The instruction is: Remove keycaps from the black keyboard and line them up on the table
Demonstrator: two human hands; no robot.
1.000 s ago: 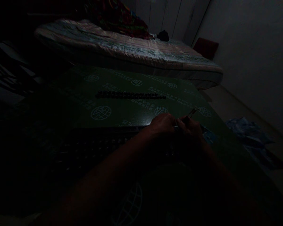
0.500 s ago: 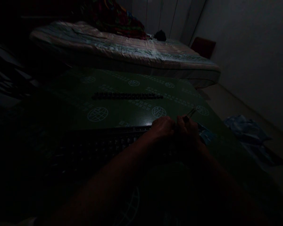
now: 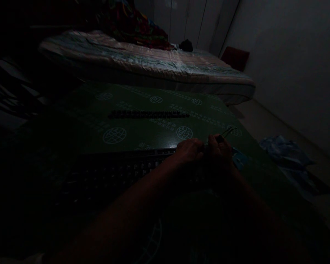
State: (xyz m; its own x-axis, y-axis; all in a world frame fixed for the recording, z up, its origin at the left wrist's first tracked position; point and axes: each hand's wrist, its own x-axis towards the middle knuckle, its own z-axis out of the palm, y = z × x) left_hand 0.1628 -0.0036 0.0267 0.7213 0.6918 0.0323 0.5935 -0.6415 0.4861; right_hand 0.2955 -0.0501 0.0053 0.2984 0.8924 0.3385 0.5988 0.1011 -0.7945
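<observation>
A dark keyboard (image 3: 104, 176) lies across the table in deep shadow, its right part covered by my hands and forearms. Over its right end, my left hand (image 3: 191, 148) is closed, fingers curled down and inward; what they hold is hidden. Close beside it, my right hand (image 3: 220, 152) is closed round the dark handle of a wire keycap puller (image 3: 228, 132), whose two thin wires point up and to the right. Farther back, loose dark keycaps (image 3: 150, 114) sit in a long double row on the green tabletop.
The green table (image 3: 143, 137) bears white globe prints. A blue packet (image 3: 239, 159) lies right of my right hand. Behind stands a bed (image 3: 154, 66) with a patterned blanket (image 3: 137, 29). Crumpled cloth or plastic (image 3: 284, 150) is on the floor at right.
The keycap puller's wires have tilted lower and farther right as my right hand turned slightly. My left hand stays nearly in place. The view has shifted a little.
</observation>
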